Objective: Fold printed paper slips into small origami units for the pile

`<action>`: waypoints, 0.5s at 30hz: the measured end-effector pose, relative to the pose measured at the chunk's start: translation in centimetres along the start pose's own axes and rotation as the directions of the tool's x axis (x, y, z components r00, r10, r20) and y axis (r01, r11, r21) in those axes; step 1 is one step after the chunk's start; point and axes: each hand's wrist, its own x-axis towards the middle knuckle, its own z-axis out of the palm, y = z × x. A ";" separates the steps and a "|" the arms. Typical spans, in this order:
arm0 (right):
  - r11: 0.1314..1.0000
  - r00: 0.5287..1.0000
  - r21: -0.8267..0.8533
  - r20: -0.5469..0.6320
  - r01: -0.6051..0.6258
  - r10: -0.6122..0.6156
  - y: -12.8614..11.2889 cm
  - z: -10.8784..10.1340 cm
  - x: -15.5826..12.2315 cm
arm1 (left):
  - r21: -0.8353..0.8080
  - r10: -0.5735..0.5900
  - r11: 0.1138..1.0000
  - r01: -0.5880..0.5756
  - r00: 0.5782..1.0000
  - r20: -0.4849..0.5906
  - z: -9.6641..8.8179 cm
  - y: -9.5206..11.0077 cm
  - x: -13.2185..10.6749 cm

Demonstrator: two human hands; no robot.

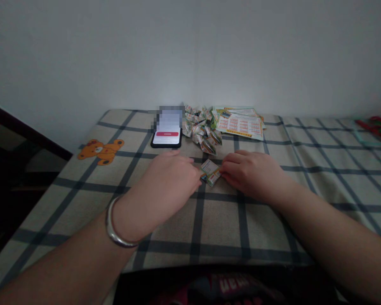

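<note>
A small folded piece of printed paper (211, 173) sits between my hands over the checked tablecloth, turned cornerwise. My left hand (168, 180), with a silver bangle at the wrist, has its fingers closed at the paper's left corner; the fingertips are partly hidden. From the other side, my right hand (252, 173) pinches the right corner between thumb and fingers. Just beyond lies a heap of folded paper pieces (200, 127) printed in the same colours. Flat printed sheets (239, 126) with red grids are stacked to the right of that heap.
A phone (167, 140) with a lit screen lies left of the heap. An orange bear cutout (101, 150) rests near the table's left edge. Red and green items (379, 129) are at the far right. The wall (190, 51) rises behind the checked tablecloth (165, 250).
</note>
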 end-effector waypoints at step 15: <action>0.996 0.992 0.017 -0.100 0.083 -0.081 0.4 0.6 0.1 | 0.060 -0.030 0.998 0.032 0.999 -0.037 0.4 0.5 0.2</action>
